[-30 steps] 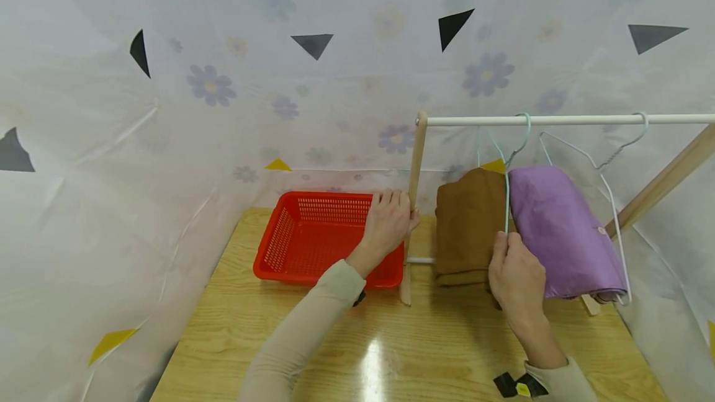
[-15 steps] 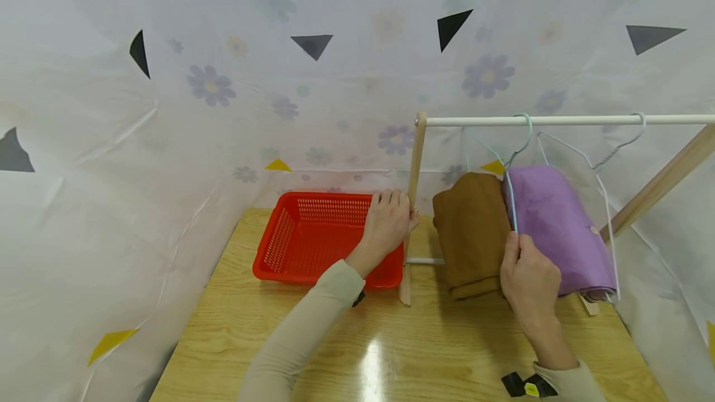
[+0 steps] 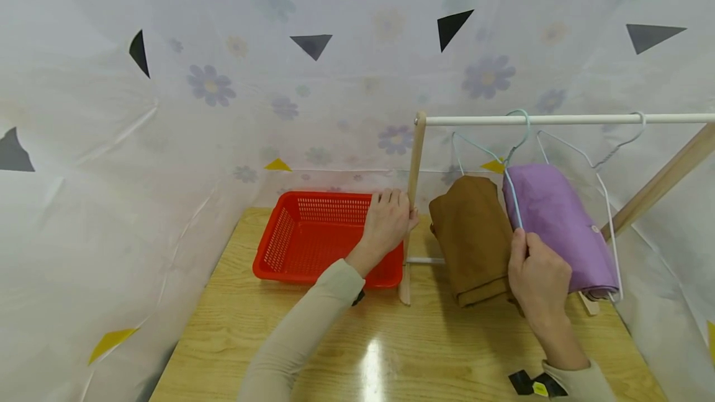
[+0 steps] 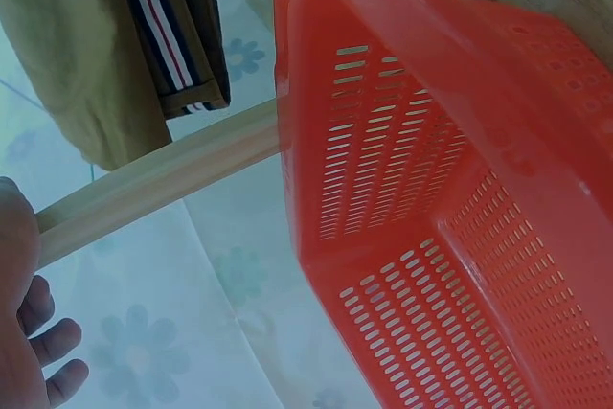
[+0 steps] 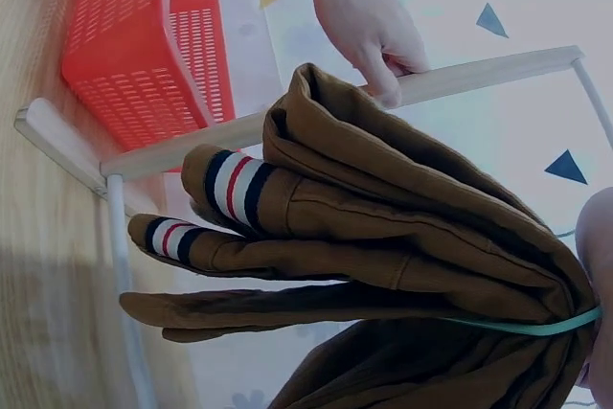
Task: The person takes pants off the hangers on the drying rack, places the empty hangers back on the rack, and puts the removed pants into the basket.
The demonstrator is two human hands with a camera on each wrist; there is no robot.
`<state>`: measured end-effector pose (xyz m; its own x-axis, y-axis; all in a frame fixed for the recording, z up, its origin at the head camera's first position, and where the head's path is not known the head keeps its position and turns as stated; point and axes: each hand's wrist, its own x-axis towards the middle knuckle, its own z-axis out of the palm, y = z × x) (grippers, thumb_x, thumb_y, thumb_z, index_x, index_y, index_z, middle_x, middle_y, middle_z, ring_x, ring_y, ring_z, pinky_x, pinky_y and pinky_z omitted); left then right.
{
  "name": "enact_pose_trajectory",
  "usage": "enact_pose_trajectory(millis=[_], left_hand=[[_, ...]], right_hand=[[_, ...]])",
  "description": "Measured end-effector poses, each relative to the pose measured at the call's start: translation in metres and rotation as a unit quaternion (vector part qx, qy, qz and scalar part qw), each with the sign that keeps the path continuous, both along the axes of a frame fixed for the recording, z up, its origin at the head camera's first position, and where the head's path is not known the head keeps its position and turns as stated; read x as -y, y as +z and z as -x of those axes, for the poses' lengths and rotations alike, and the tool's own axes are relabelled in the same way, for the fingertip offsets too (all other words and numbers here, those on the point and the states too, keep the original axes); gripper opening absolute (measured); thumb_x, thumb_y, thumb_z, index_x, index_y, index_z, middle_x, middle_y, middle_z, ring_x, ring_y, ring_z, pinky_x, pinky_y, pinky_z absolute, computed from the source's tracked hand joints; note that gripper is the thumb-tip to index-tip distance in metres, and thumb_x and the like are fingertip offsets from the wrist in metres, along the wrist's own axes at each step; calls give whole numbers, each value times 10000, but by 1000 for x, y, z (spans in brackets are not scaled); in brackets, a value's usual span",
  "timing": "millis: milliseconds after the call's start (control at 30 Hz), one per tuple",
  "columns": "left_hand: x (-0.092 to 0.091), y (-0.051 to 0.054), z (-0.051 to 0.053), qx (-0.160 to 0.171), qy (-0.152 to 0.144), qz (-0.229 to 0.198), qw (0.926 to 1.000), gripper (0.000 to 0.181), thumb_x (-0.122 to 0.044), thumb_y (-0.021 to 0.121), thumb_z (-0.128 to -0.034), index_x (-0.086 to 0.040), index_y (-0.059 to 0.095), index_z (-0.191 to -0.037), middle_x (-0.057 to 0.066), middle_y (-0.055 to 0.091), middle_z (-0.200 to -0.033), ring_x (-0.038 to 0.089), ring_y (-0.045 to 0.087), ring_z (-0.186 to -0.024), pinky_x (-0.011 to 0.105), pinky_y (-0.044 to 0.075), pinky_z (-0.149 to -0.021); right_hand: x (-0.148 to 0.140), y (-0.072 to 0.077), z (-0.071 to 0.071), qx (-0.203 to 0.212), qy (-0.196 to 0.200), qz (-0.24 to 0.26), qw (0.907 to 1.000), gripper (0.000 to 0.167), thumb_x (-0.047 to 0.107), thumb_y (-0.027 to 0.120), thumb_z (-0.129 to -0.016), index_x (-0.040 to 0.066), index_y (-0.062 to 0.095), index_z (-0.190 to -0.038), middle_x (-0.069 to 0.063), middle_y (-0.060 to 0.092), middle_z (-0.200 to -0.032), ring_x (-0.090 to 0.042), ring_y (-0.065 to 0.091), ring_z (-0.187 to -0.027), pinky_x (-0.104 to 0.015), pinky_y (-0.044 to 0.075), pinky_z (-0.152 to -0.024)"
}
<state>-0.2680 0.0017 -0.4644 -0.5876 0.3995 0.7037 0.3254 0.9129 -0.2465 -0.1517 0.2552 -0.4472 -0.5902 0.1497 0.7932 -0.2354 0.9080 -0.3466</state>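
Steadying the wooden rack upright, the left hand is wrapping its grip around it, presumably because so light a frame could shift, while the right hand is pinching the near end of the mint-green wire hanger, apparently to control its angle. Folded over that hanger, the brown garment with striped trim is hanging below the white rail, between the upright and the purple garment. Beside the upright, the red plastic basket is resting on the tabletop.
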Motion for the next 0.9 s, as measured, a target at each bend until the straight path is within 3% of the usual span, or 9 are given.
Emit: enact_pose_trajectory(millis=[200,900], left_hand=[[0,0,-1,67,-5,-12,10000,309,-421,673,-973,-141,591,-870,-6,628,-798,189,596,-813,304,454,-738],[0,2,-1,144,13,73,9999,303,-421,637,-994,-143,589,-882,-6,624,-814,185,593,-821,302,455,-741]], right_hand=[[1,6,-1,-91,43,-14,9999,431,81,563,-1031,46,407,-630,-56,300,-476,-118,225,-439,-286,188,-440],[5,27,-2,-342,223,-41,9992,458,156,548,-1058,59,436,-625,-80,365,-474,-135,281,-404,-259,197,-436]])
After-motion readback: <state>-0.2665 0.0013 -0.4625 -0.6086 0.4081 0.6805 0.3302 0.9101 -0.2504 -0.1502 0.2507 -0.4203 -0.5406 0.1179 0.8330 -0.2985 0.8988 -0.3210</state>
